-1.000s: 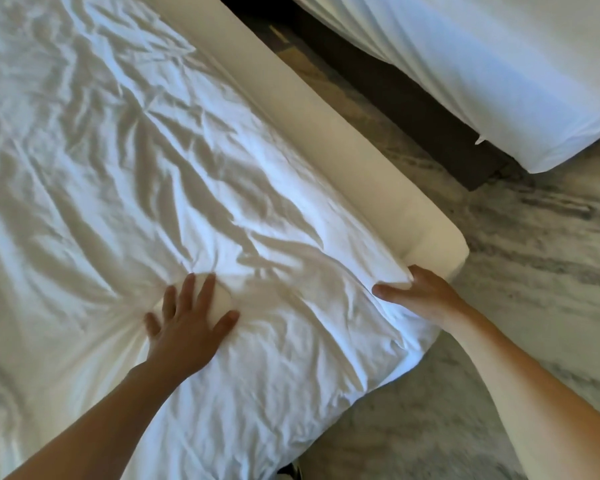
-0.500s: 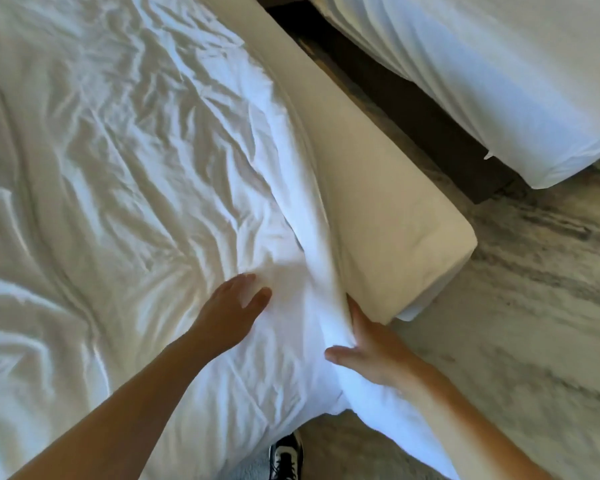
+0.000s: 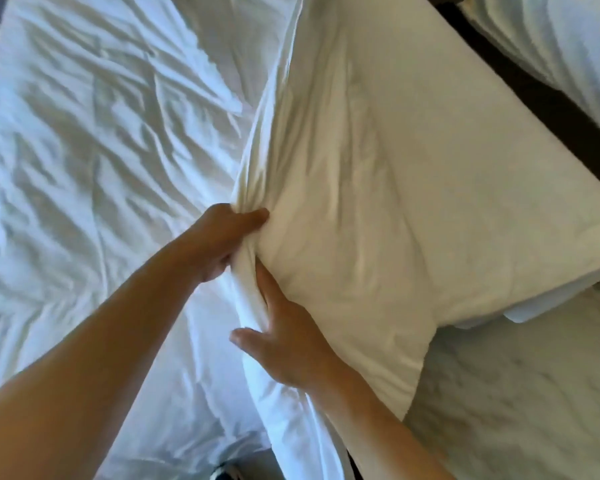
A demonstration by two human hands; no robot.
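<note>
A wrinkled white sheet (image 3: pixel 94 140) covers the bed on the left. Its edge is drawn up in a fold over the cream mattress corner (image 3: pixel 447 174) on the right. My left hand (image 3: pixel 222 237) grips a bunch of the sheet at the top of that fold, fingers curled into the cloth. Just below it, my right hand (image 3: pixel 284 341) presses flat against the fold, its fingers straight and partly buried in the fabric, thumb spread out to the left.
A second bed with white bedding (image 3: pixel 568 46) stands at the top right, with a dark frame (image 3: pixel 534 91) between the two beds. Grey marbled floor (image 3: pixel 516 393) lies to the right. The toe of a shoe (image 3: pixel 226 471) shows at the bottom edge.
The sheet's corner came off the mattress and was pulled left, baring the cream mattress. My left hand went from lying flat to gripping bunched cloth. My right hand moved left to it.
</note>
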